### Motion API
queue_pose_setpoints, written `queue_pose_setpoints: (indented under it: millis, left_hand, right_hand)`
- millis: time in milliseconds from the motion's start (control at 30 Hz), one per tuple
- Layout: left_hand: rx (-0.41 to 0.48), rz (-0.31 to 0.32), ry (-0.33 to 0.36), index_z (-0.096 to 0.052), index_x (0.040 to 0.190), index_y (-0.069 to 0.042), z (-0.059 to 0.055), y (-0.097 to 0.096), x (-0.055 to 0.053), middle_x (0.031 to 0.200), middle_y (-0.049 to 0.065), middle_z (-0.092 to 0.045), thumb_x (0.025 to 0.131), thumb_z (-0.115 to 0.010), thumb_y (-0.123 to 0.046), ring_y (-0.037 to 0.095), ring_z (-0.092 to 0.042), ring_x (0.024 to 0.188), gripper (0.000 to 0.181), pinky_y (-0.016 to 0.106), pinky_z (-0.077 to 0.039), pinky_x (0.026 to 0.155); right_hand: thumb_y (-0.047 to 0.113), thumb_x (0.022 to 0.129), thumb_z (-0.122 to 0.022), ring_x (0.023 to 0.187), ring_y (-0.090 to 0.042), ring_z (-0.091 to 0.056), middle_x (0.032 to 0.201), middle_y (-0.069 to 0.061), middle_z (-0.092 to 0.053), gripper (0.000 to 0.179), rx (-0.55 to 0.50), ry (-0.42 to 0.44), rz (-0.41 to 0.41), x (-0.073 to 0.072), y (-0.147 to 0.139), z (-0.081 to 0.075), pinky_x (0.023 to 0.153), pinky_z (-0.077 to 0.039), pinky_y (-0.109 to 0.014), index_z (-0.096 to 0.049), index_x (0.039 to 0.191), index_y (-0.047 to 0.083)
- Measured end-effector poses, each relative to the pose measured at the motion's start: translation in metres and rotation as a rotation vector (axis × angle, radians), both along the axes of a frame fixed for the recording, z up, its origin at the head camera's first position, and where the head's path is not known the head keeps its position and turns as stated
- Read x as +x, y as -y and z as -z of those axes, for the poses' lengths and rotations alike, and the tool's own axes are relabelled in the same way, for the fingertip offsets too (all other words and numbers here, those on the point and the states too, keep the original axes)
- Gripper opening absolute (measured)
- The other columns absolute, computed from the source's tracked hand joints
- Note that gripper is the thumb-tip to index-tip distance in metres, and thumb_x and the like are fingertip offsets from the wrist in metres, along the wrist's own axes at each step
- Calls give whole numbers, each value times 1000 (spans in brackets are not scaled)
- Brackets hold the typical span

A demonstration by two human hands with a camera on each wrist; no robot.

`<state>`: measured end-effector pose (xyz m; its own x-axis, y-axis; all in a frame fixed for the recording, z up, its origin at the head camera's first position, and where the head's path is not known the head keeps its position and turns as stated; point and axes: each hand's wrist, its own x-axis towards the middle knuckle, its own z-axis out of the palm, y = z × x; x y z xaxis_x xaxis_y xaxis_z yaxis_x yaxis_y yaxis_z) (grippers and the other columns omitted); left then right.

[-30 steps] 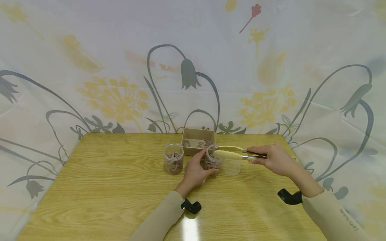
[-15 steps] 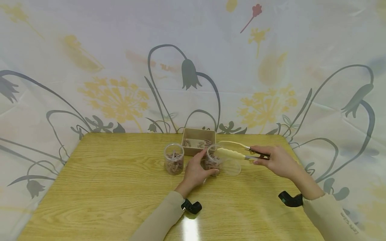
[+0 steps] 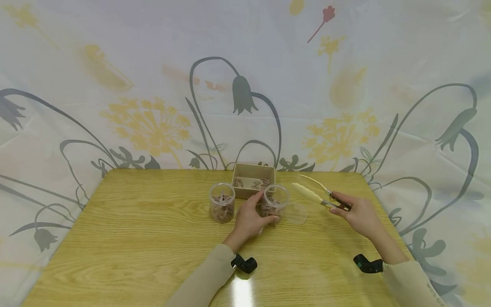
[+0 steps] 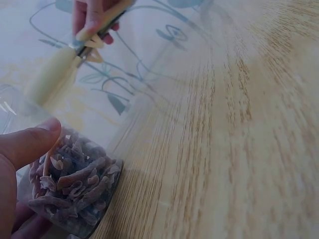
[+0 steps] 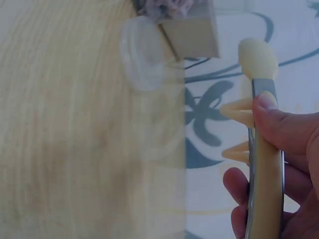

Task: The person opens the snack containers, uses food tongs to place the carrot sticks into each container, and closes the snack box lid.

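My left hand (image 3: 249, 218) holds a clear plastic jar (image 3: 275, 204) around its side, thumb in front. In the left wrist view, shrivelled purplish-brown dried pieces (image 4: 75, 184) fill the jar's lower part. To the right, my right hand (image 3: 359, 217) grips a pair of tongs (image 3: 310, 194) with cream scalloped tips and a metal-and-dark handle. The tongs' arms are spread, nothing shows between the tips, and they point left above the table beside the jar. The right wrist view shows my thumb pressed on the tongs (image 5: 266, 169).
A second clear jar (image 3: 221, 207) with similar pieces stands left of my left hand. Behind the jars sits a beige box (image 3: 239, 194) with a few pieces inside. A clear round lid (image 3: 297, 214) lies on the wooden table (image 3: 153, 247). A patterned cloth hangs behind.
The tongs have left the mouth of the right jar and moved right, their arms spreading wider. My right hand has shifted right and slightly down; my left hand stays on the jar.
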<state>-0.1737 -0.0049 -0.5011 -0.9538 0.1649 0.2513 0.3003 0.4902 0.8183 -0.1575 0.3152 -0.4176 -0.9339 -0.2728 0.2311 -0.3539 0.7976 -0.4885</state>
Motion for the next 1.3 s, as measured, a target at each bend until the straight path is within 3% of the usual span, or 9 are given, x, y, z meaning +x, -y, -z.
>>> queue_pose_setpoints:
  millis: [133, 233, 367, 467, 567, 633, 767, 967, 1300]
  left_hand:
    - [-3, 2, -13, -47, 149, -17, 1, 1, 0, 130, 3, -63, 73, -90, -41, 23, -57, 122, 90, 44, -46, 101]
    - [-8, 3, -11, -47, 149, -18, 2, 1, 0, 129, 2, -63, 73, -89, -41, 22, -57, 121, 89, 43, -46, 101]
    - [-16, 2, -6, -47, 149, -19, 2, 1, -1, 129, 1, -62, 74, -89, -41, 21, -57, 121, 89, 43, -47, 100]
    - [-18, -1, -2, -47, 149, -20, 3, 0, -1, 129, 1, -62, 74, -89, -42, 21, -57, 121, 89, 43, -46, 101]
    - [-8, -1, 2, -47, 149, -20, 2, 0, -1, 129, 1, -62, 73, -89, -41, 21, -57, 121, 89, 43, -46, 101]
    - [-4, -1, -2, -48, 149, -19, 2, 0, -1, 129, 1, -63, 73, -89, -41, 21, -57, 121, 89, 43, -46, 100]
    - [-10, -1, -1, -47, 149, -20, 2, 1, -1, 129, 1, -62, 74, -89, -42, 21, -57, 120, 89, 43, -47, 100]
    - [-20, -1, -2, -47, 149, -19, 2, 1, -1, 129, 1, -63, 74, -88, -43, 21, -57, 120, 89, 43, -47, 99]
    - [-16, -5, -9, -48, 148, -19, 3, 1, 0, 127, 2, -63, 73, -89, -42, 22, -58, 119, 88, 44, -47, 98]
  right_hand:
    - [10, 85, -80, 76, -25, -69, 112, -26, -69, 54, -25, -40, 79, 1, -5, 20, 48, -42, -25, -60, 131, -7]
    - [9, 84, -80, 58, -19, -59, 106, -28, -69, 54, -50, -49, 151, 2, -7, 33, 44, -36, -26, -60, 131, -9]
    - [12, 85, -80, 49, -14, -46, 99, -29, -70, 56, -72, -32, 236, 4, -8, 47, 43, -31, -27, -58, 131, -12]
    - [14, 84, -81, 58, -24, -59, 92, -26, -72, 58, -69, -31, 277, 4, -9, 57, 49, -44, -34, -58, 130, -12]
    - [17, 84, -82, 73, -40, -66, 88, -24, -72, 60, -74, -16, 302, 4, -8, 64, 67, -54, -50, -57, 131, -12]
    - [18, 84, -82, 86, -46, -66, 88, -23, -72, 62, -80, -4, 317, 3, -8, 67, 78, -51, -59, -56, 132, -12]
    - [21, 84, -82, 91, -48, -66, 95, -28, -70, 71, -98, 27, 333, -1, -5, 72, 83, -49, -61, -49, 137, -14]
    - [33, 87, -79, 111, -51, -58, 126, -38, -56, 89, -173, 121, 366, -4, -4, 77, 94, -45, -62, -33, 149, -12]
    - [22, 83, -83, 124, -55, -46, 136, -36, -49, 81, -208, 21, 400, -7, 2, 81, 102, -39, -62, -42, 142, -16]
